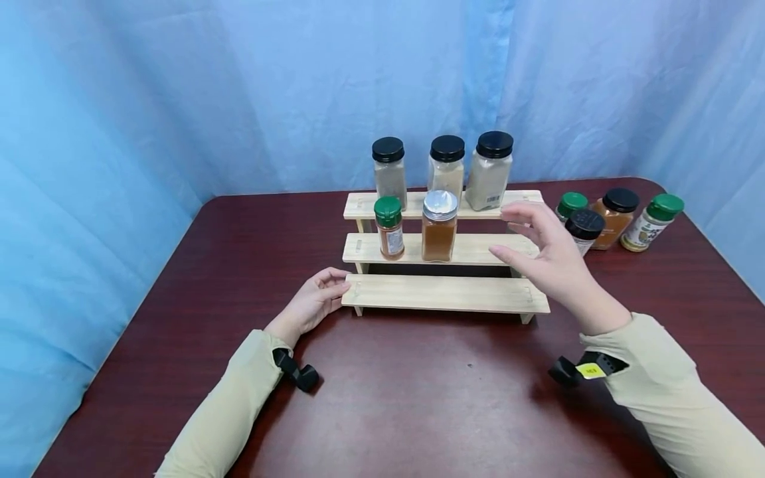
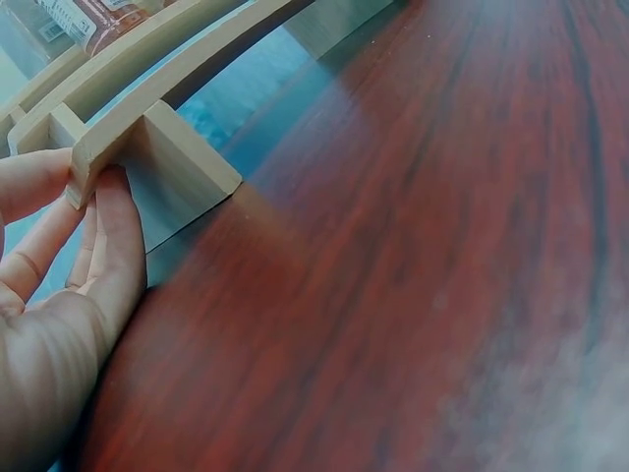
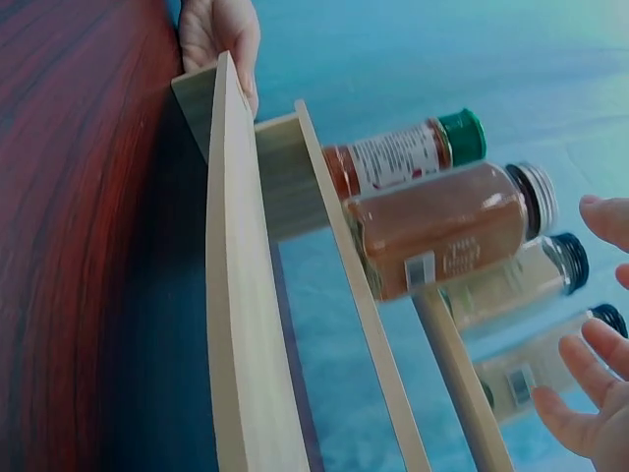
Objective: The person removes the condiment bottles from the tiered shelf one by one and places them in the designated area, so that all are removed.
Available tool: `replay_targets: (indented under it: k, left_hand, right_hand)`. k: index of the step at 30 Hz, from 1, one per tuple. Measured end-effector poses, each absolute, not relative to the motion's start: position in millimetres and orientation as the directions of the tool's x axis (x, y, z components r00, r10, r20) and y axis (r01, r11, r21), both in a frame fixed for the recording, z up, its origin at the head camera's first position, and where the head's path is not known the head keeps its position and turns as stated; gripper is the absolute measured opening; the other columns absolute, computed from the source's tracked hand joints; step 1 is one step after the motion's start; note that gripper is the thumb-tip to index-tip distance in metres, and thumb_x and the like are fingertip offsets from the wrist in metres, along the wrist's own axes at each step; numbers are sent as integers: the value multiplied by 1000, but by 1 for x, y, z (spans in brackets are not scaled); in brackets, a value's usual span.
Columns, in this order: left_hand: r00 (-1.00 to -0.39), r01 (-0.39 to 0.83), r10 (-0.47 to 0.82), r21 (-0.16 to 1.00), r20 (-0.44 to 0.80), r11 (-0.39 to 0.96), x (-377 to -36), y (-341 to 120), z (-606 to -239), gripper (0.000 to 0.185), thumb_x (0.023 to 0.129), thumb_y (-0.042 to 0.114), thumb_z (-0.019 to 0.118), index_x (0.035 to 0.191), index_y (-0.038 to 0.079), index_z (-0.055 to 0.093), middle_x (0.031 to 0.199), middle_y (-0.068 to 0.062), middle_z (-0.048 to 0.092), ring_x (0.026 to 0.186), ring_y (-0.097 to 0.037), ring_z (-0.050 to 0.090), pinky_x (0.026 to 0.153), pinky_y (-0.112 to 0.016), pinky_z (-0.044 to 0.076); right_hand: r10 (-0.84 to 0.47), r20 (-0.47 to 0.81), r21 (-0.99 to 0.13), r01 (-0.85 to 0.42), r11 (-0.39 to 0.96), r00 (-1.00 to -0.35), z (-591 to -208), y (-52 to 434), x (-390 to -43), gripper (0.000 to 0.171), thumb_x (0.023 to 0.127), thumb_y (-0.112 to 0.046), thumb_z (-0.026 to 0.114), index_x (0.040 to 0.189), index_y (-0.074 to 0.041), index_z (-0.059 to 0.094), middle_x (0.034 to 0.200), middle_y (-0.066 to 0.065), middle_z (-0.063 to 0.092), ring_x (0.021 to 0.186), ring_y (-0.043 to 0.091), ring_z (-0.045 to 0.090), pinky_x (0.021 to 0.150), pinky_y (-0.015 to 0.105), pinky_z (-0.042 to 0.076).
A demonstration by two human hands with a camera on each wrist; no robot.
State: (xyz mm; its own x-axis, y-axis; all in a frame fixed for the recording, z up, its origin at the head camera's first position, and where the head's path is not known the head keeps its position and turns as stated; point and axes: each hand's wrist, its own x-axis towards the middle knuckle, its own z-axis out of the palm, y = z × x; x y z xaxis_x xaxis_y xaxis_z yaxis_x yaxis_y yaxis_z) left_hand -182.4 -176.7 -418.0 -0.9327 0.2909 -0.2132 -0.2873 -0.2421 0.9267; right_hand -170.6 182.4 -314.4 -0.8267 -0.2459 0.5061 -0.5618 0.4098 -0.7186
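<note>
The lowest step of the wooden rack [image 1: 445,293] is held at its left end by the left hand [image 1: 313,302], fingers curled about the corner, while the right hand [image 1: 546,255] is spread wide and empty beside the middle step, close to the silver-capped jar [image 1: 439,226]. If the rack were nudged, the jars could probably be tipped off their narrow steps.

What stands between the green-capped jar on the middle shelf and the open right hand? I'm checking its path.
Only the silver-lidded jar of brown spice stands between the green-capped jar and the right hand; beyond it the middle shelf is bare. The head view shows this.
</note>
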Motion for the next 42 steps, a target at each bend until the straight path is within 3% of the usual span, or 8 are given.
replay_targets:
  k: [5,12,15,30,38,42]
  left_hand:
    - [-934,-286,287,928,-213,-240,-182,-176,-420,26,94,-7,45,99,16,55,90,2,62,80,-8,63,72,-22,54]
    - [-934,-283,291,926,-206,-252,-183,-176,-419,26,94,-7,46,99,16,56,90,2,62,80,-8,63,72,-21,54]
    - [-934,-281,293,926,-204,-252,-184,-176,-419,25,94,-7,46,101,15,55,90,2,62,81,-8,63,72,-22,54]
    - [-932,-274,303,932,-197,-237,-182,-176,-419,25,95,-6,45,100,16,55,91,2,63,81,-8,63,72,-21,53]
    - [-931,-282,304,928,-203,-242,-183,-177,-418,26,95,-7,44,100,16,55,91,2,63,81,-8,63,72,-21,53]
    - [-930,-287,302,925,-207,-249,-183,-176,-417,27,95,-8,44,99,16,55,90,3,63,80,-8,63,72,-21,53]
  right_hand:
    - [-272,496,-709,-566,421,-825,-315,169,-173,52,80,5,70,127,2,49,125,12,48,116,7,46,100,14,38]
    - [-308,505,-692,-592,414,-806,-312,154,-178,58,78,2,73,131,-1,48,129,15,46,119,26,46,103,47,40]
    - [-311,515,-692,-602,399,-799,-311,148,-182,57,77,2,74,129,0,50,130,16,45,121,29,45,103,52,39]
    - [-330,448,-722,-554,414,-831,-319,130,-190,64,78,-5,76,135,-7,48,140,19,35,129,31,34,101,54,38]
    - [-316,475,-737,-568,366,-821,-327,128,-194,63,78,-2,75,134,-6,47,137,18,35,120,31,43,99,51,41]
    - [-331,453,-756,-554,350,-828,-333,127,-197,70,78,-1,75,138,-7,39,137,18,34,123,32,43,101,51,41]
